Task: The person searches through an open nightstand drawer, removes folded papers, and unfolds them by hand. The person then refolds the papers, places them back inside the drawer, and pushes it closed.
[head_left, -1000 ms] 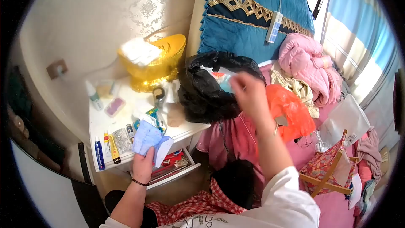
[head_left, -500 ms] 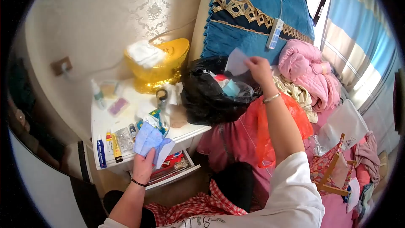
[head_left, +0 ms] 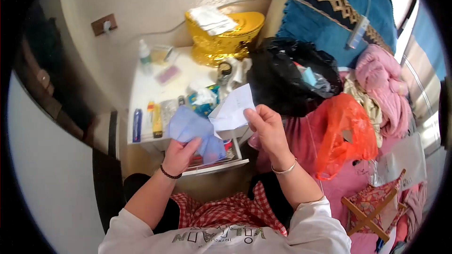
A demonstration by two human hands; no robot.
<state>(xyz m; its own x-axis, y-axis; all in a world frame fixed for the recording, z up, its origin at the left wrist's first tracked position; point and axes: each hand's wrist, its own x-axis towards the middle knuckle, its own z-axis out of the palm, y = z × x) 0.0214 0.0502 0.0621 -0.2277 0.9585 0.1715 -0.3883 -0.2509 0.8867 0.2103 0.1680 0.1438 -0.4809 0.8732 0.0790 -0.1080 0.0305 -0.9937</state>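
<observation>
My left hand (head_left: 181, 156) pinches a creased light-blue paper (head_left: 190, 129) over the front edge of the white nightstand (head_left: 141, 90). To its right, my right hand (head_left: 264, 124) holds a folded white paper (head_left: 235, 109) between thumb and fingers. The two papers are close together, and the white one partly covers a green and blue packet (head_left: 203, 105) with tissue. Below the papers, the drawer (head_left: 214, 167) is pulled out, with red items inside. Behind my right hand stands an open black plastic bag (head_left: 278, 82) with crumpled waste in it.
A gold ingot-shaped box (head_left: 228, 37) with white tissues stands at the nightstand's back. Tubes (head_left: 137, 124), a spray bottle (head_left: 144, 54) and a dark jar (head_left: 224, 69) lie or stand there. Rightward are a red plastic bag (head_left: 346, 129), pink bedding (head_left: 381, 80) and a folding stool (head_left: 372, 209).
My right hand has moved from above the black bag down and left, bringing the white paper beside the blue one. The view has shifted, so the furniture appears further right.
</observation>
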